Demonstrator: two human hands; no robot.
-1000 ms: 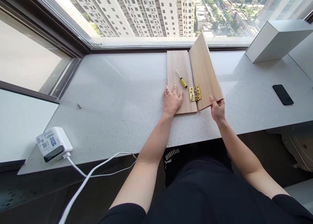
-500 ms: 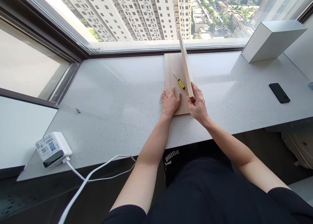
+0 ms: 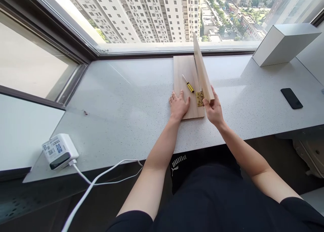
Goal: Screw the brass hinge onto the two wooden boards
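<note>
A light wooden board [image 3: 184, 65] lies flat on the speckled white sill. My left hand [image 3: 178, 105] rests on its near left part with the fingers spread. A second wooden board [image 3: 202, 71] stands raised along the right edge, tilted to the right, and my right hand [image 3: 214, 110] grips its near end. A brass hinge [image 3: 199, 99] shows at the joint between the two boards, close to my right thumb. On the flat board, beyond my left hand, lies a screwdriver [image 3: 189, 86] with a yellow and black handle.
To the right are a black phone [image 3: 291, 98] and a white box [image 3: 275, 46] near the window. A white charger block [image 3: 60, 151] with a white cable [image 3: 101, 173] sits at the left front. The sill's front edge [image 3: 162, 156] runs before my body.
My right hand has swung the raised board further to the right, so the brass hinge shows more fully. My left hand stays on the flat board. The view has shifted slightly.
</note>
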